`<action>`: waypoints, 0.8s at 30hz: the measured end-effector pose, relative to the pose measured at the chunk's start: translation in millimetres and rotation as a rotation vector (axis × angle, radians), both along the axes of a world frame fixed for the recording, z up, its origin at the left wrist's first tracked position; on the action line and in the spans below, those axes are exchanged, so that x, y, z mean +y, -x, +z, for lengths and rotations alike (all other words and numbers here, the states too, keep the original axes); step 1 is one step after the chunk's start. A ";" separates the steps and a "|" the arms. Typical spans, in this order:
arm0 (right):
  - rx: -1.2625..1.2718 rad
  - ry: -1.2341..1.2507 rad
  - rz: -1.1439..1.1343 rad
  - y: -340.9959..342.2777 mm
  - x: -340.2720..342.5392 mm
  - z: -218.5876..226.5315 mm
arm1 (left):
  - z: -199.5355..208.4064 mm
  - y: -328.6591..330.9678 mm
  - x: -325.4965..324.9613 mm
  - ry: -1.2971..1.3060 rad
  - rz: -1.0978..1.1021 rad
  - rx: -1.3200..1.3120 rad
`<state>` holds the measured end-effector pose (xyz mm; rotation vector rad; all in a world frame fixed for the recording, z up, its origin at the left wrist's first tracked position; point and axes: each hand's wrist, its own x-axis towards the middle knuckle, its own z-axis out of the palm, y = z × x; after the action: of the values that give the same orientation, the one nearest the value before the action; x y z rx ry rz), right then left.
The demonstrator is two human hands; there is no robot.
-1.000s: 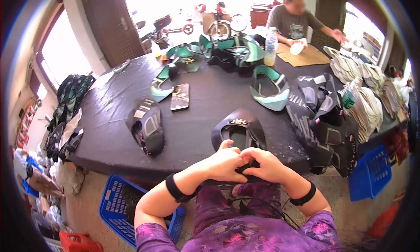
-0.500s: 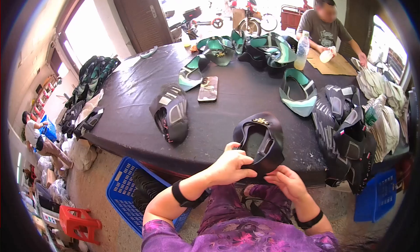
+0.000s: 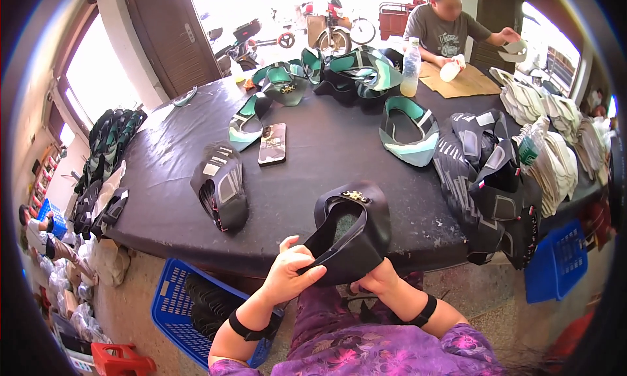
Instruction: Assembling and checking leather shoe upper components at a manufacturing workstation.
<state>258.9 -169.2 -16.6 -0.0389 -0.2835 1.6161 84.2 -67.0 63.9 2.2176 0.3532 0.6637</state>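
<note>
Fingers of the left hand (image 3: 287,275) are being closed around a black shoe upper (image 3: 349,235), which is being held over the near edge of the bench (image 3: 313,154). The right hand (image 3: 375,281) is gripping it from beneath, its fingers mostly hidden. The upper could probably slip toward the blue basket (image 3: 173,304) below the bench if either grip were loosened.

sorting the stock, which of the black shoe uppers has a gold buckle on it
The black upper held in both hands at the table's near edge; its gold buckle shows on top, while the stacked black uppers show none.
</note>
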 end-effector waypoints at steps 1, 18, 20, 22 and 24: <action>0.003 0.003 0.001 -0.8 -2.0 2.1 | -3.5 1.4 1.0 -0.002 0.023 -0.016; -0.201 -0.153 -0.047 -9.9 -32.4 17.6 | -25.1 5.3 -6.2 -0.001 0.128 -0.127; -0.246 -0.077 -0.122 -4.3 -35.7 17.7 | -24.5 4.8 -7.4 -0.012 0.108 -0.110; -0.292 -0.001 -0.202 2.4 -36.3 14.9 | -23.7 3.3 -9.4 -0.064 0.087 -0.096; -0.312 0.215 -0.409 7.3 -32.5 10.0 | -26.9 2.4 -15.2 -0.158 0.052 -0.099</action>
<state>251.6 -201.8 -6.6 -0.4873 -0.3165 1.2225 81.8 -82.1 37.0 2.3206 0.3183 0.8523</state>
